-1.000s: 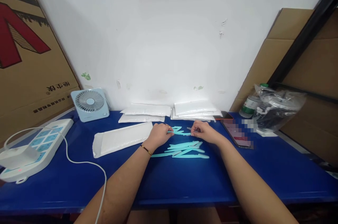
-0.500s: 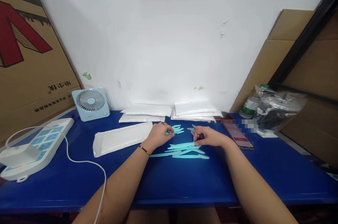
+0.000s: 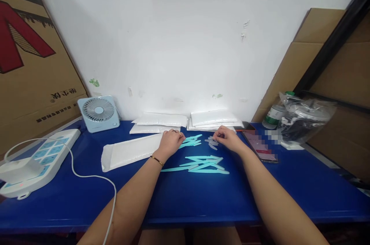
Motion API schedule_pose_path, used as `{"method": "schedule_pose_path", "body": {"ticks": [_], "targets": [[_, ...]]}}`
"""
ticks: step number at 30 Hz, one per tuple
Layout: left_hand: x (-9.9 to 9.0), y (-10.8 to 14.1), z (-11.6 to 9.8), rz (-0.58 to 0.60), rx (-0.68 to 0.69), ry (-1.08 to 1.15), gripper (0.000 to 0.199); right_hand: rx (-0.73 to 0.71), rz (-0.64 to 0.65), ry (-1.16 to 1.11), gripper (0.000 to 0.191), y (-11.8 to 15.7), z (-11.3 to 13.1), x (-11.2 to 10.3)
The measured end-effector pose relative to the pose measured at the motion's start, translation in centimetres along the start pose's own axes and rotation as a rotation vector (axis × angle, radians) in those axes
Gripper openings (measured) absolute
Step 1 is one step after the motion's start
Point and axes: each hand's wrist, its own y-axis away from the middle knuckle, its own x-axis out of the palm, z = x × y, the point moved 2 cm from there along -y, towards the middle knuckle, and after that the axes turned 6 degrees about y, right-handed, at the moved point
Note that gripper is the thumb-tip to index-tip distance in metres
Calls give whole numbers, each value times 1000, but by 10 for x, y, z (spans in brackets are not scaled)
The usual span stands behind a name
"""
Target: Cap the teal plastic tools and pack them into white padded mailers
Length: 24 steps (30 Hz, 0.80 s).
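Observation:
My left hand (image 3: 172,143) pinches the end of a teal eyebrow razor (image 3: 193,137), its tip pointing right. Several other teal razors lie just under it, partly hidden by my fingers. To the right, my right hand (image 3: 228,139) has thumb and fingertips closed at the edge of a small heap of clear plastic caps (image 3: 213,146); a cap seems to be between them. Nearer to me, several more teal razors with pale, clear-looking ends (image 3: 205,170) lie crossed over one another on the blue table (image 3: 190,198).
A white padded envelope (image 3: 130,153) lies beside my left hand, with stacked envelopes (image 3: 214,118) along the wall. Left stand a fan (image 3: 100,114) and a power strip (image 3: 54,156) with a cable. A phone (image 3: 261,146), a bottle (image 3: 273,117) and a plastic bag (image 3: 306,121) are right.
My right hand has moved up and away from the nearer razors to the clear caps. My left hand has shifted slightly left and away from me, with a razor now showing beyond its fingertips.

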Motion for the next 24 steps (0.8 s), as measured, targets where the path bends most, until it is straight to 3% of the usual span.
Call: {"method": "schedule_pose_path", "body": {"ticks": [3, 7, 12, 15, 20, 24], "targets": [[1, 0, 6, 18, -29, 20, 26, 54, -23, 34, 14, -2, -8, 1], [0, 3, 0, 9, -7, 105, 25, -4, 8, -34, 16, 4, 3, -4], [-1, 10, -20, 111, 157, 226, 24, -64, 343, -110, 20, 16, 18, -4], [4, 14, -32, 194, 197, 242, 23, -79, 450, -105, 20, 20, 18, 1], [11, 16, -41, 291, 146, 234, 18, -78, 460, -136, 18, 19, 18, 8], [5, 10, -30, 216, 122, 197, 17, -45, 369, -190, 22, 13, 14, 8]]}}
